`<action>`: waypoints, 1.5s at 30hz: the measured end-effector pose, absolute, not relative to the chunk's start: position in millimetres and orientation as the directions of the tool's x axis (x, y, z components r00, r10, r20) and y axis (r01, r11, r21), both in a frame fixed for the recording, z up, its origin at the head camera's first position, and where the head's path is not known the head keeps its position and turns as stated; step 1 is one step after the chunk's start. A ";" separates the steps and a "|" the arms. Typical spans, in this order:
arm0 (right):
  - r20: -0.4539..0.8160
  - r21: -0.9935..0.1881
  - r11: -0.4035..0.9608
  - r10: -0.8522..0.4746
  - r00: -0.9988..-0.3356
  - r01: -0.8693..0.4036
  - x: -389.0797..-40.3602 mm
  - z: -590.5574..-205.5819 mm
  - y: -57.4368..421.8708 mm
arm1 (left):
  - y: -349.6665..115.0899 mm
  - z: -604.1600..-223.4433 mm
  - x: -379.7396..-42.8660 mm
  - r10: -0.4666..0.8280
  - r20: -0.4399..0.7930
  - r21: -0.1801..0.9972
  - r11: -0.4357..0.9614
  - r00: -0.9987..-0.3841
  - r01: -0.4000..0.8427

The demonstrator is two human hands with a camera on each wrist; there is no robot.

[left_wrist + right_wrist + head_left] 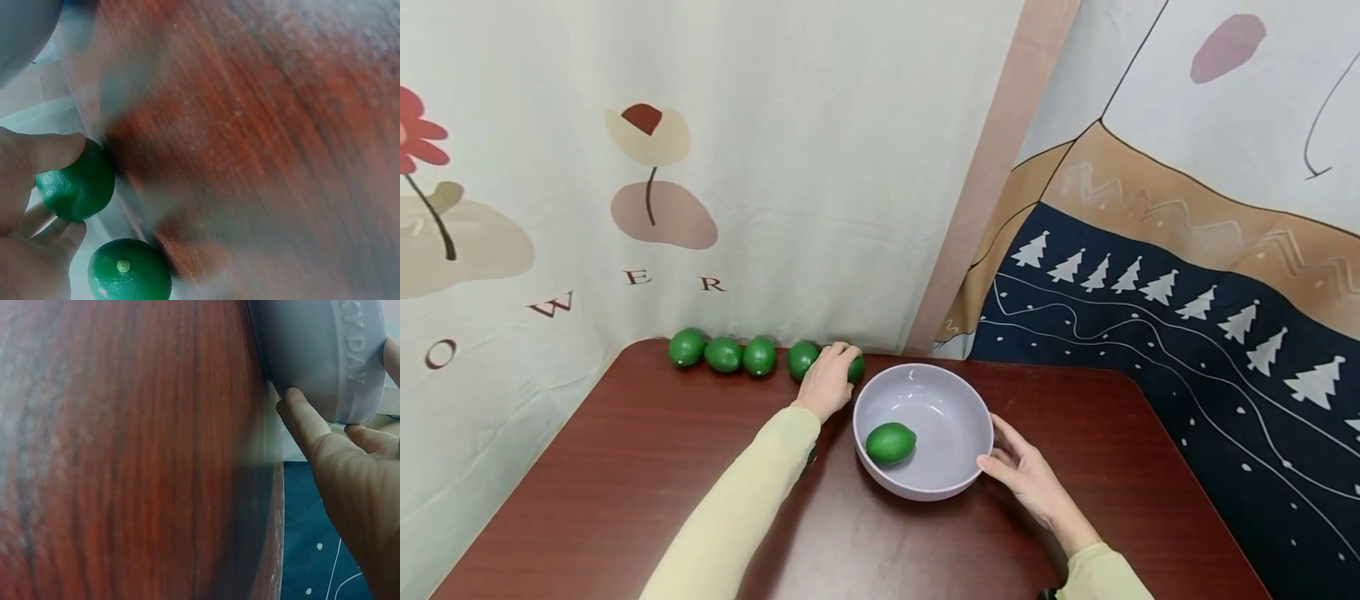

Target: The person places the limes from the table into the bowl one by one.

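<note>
My left hand point(829, 381) reaches to the back edge of the table and grips a green lime point(856, 369), mostly hidden behind the fingers in the head view. In the left wrist view, thumb and fingertips close around that lime point(78, 184), with a second lime point(130, 272) beside it. A pale lavender bowl point(958, 433) stands right of this hand, one lime point(891, 443) lying inside at its left. At the bowl's right side is my right hand point(1026, 475), thumb at the rim and fingers along the outer wall. Raised lettering shows on the bowl point(312, 356) in the right wrist view.
Along the table's back edge, left of my left hand, several more limes point(724, 354) sit in a row. The table point(625, 467) is dark reddish wood. Behind it hang a pale flower-print curtain point(805, 167) and a navy cloth with white trees point(1120, 325).
</note>
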State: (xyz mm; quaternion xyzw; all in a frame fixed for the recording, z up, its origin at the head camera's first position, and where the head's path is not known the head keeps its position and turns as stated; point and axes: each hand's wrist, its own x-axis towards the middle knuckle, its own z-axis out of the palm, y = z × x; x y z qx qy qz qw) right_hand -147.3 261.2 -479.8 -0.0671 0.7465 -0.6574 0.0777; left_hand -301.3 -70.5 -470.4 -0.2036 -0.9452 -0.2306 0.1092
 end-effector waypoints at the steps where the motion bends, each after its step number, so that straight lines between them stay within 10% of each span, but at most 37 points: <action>1: -0.029 -0.991 0.130 -0.203 -0.979 0.003 -147.0 -479.7 261.3 | -70.6 -470.4 -300.9 0.334 0.296 0.391 0.812 -0.895 0.433; 45: 0.013 -0.993 0.109 -0.213 -0.977 -0.036 -145.6 -481.8 260.9 | -93.3 -467.0 -275.8 0.391 0.261 0.415 0.780 -0.883 0.468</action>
